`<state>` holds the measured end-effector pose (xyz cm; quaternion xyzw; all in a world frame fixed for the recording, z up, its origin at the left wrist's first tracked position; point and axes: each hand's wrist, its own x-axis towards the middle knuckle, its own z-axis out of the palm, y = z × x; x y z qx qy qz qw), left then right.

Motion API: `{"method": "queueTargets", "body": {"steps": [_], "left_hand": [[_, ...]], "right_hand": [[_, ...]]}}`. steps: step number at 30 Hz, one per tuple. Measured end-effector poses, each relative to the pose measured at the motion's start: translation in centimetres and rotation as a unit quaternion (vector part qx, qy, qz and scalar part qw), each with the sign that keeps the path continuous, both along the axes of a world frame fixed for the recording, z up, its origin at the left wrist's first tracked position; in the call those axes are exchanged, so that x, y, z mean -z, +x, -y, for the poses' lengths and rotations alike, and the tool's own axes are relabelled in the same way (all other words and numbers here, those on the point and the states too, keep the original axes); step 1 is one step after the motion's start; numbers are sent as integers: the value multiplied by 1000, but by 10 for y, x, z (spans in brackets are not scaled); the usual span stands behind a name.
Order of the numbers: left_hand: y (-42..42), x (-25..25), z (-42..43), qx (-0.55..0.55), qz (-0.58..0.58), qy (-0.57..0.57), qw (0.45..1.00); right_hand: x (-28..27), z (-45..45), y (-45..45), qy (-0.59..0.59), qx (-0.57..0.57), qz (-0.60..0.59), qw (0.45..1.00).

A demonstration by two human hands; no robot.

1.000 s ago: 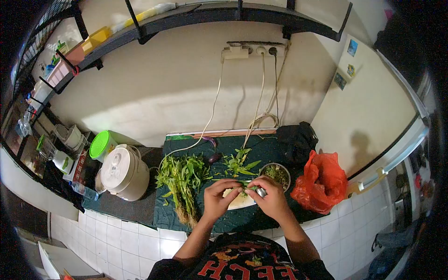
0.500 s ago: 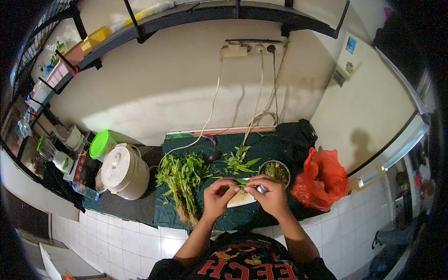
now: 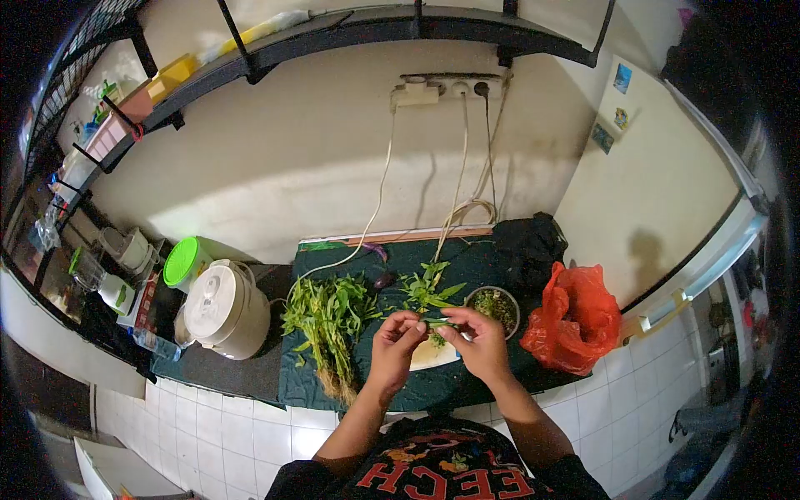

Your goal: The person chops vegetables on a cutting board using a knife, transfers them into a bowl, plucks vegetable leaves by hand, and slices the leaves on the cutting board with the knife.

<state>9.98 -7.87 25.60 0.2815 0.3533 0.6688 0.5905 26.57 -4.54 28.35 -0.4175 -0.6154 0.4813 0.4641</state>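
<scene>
My left hand [image 3: 397, 343] and my right hand [image 3: 478, 340] are close together above a pale cutting board [image 3: 428, 358]. Both are closed in a pinch on a green leaf stem [image 3: 437, 323], which spans the small gap between them. Small green bits lie on the board, partly hidden by my fingers. Beyond my hands are some loose leafy sprigs [image 3: 430, 286]. A big bunch of leafy greens [image 3: 329, 312], roots toward me, lies left of my left hand. A round bowl [image 3: 517, 314] of picked greens stands just past my right hand.
A red plastic bag [image 3: 571, 321] sits at the counter's right end. On the left are a white rice cooker [image 3: 223, 308] and a green-lidded tub [image 3: 182, 260]. A dark purple vegetable [image 3: 384, 281] lies behind the bunch. Cables [image 3: 463, 167] hang from wall sockets; a black shelf [image 3: 350, 37] runs overhead.
My fingers have shifted on the stem, and it now lies more level between them. A silvery object seen by my right hand before is mostly out of sight. The view has tilted slightly.
</scene>
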Motion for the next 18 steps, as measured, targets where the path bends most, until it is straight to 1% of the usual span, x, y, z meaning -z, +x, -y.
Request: {"method": "queueTargets", "body": {"steps": [2, 3, 5, 6, 7, 8, 9, 10, 12, 13, 15, 16, 18], "left_hand": [[-4, -1, 1, -12, -40, -2, 999], [-6, -1, 1, -14, -40, -3, 999], [-13, 1, 0, -13, -146, 6, 989], [-17, 0, 0, -15, -147, 6, 989], [-23, 0, -1, 19, -232, 18, 972], [-27, -1, -2, 53, -314, 30, 947], [-28, -10, -1, 70, -331, 10, 941], [-30, -5, -1, 70, -331, 6, 941], [-33, 5, -4, 78, -381, 50, 920], [-32, 7, -3, 79, -381, 45, 920], [-30, 7, -2, 90, -381, -5, 920], [-28, 7, -2, 88, -381, -6, 920], [-22, 2, -2, 33, -463, 44, 885]], "right_hand": [[-2, 0, 1, 12, -16, 14, 1000], [-2, -1, 1, 24, -30, 29, 999], [0, -2, 0, 31, -34, 31, 998], [1, -3, 0, 38, -36, 34, 998], [0, -4, 1, 38, -37, 33, 998], [-2, -5, 2, 54, -41, 60, 996], [-3, -6, 4, 68, -46, 88, 993], [-3, -7, 5, 65, -47, 87, 993], [-1, -9, 7, 66, -64, 136, 986], [1, -10, 7, 62, -66, 136, 987], [6, -12, 8, 54, -76, 138, 986], [9, -14, 9, 53, -79, 138, 986], [19, -18, 8, 71, -91, 113, 987]]}}
